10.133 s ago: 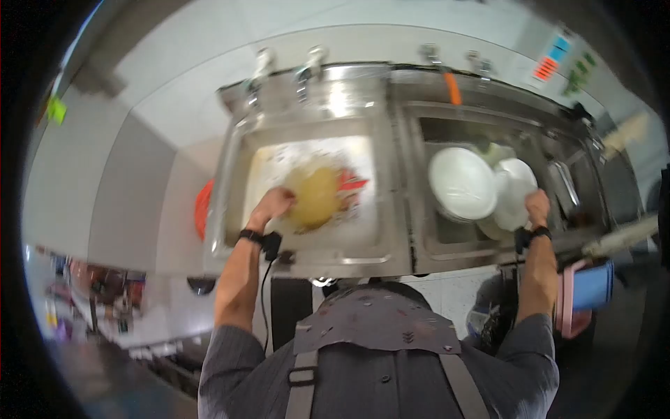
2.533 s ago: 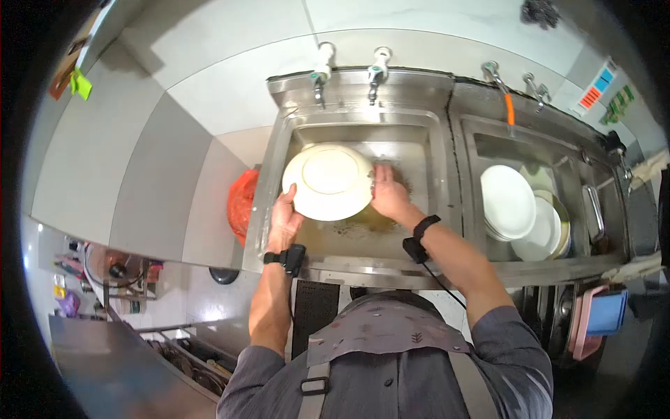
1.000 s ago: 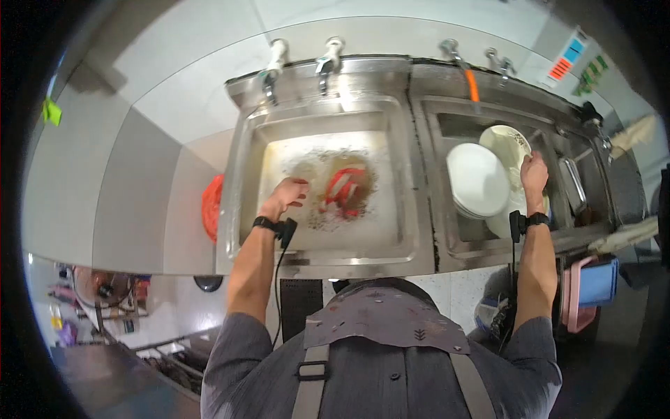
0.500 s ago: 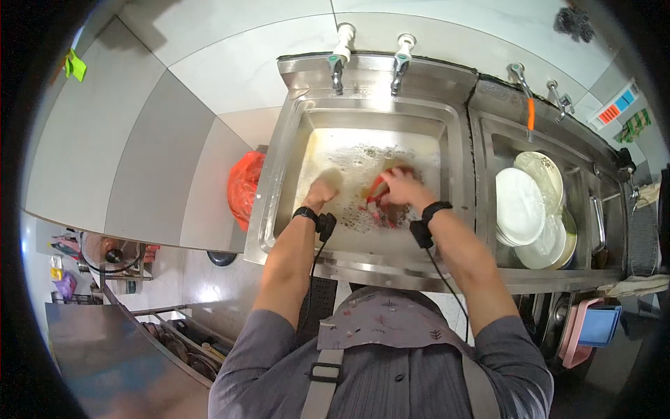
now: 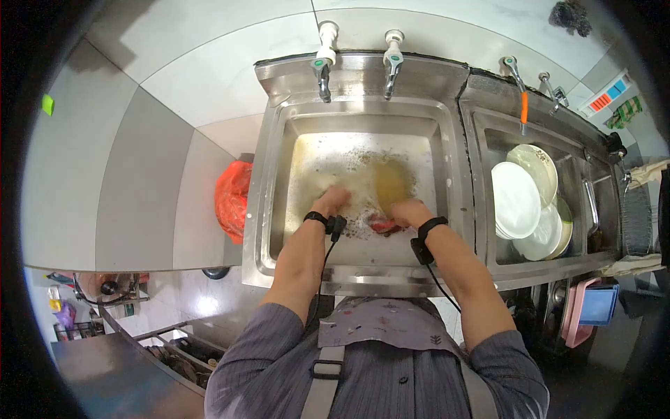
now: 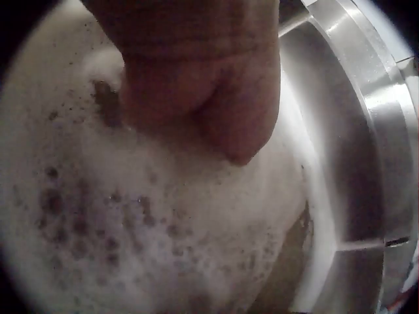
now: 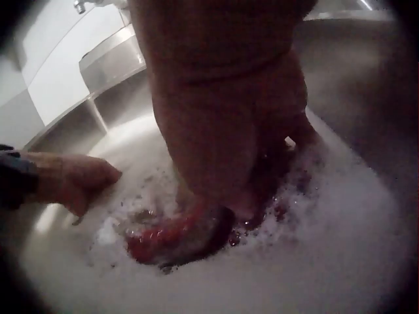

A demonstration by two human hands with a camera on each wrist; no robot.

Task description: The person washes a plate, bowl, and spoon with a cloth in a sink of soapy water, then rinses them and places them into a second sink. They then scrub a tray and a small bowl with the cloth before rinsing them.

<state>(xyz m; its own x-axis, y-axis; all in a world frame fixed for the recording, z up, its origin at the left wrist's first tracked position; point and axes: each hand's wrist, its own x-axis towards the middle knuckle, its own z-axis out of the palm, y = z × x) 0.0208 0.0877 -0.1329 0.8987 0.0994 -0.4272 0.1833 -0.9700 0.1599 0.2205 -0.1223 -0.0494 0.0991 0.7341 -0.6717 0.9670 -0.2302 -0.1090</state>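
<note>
Both hands are in the foamy water of the left steel sink (image 5: pixel 279 188). My left hand (image 5: pixel 335 200) dips into the suds left of centre; its fingers are hidden under foam in the left wrist view (image 6: pixel 203 98), and I cannot tell what they hold. My right hand (image 5: pixel 412 211) is toward the front right of the same sink, gripping a wet red cloth (image 5: pixel 384 225). In the right wrist view, the cloth (image 7: pixel 173 242) bunches at the water surface under that hand's fingers. Beyond the right hand, a yellowish patch of water (image 5: pixel 392 183) shows through the foam.
White bowls (image 5: pixel 516 199) and plates (image 5: pixel 534 167) lie in the right sink (image 5: pixel 481 153). Taps (image 5: pixel 322 70) stand along the back edge, one with an orange hose (image 5: pixel 524 108). A red plastic bag (image 5: pixel 234 202) sits left of the sink.
The right hand left the plates in the right sink, reached the red cloth in the left sink and moved with it toward the front edge. The left hand has shifted slightly right.
</note>
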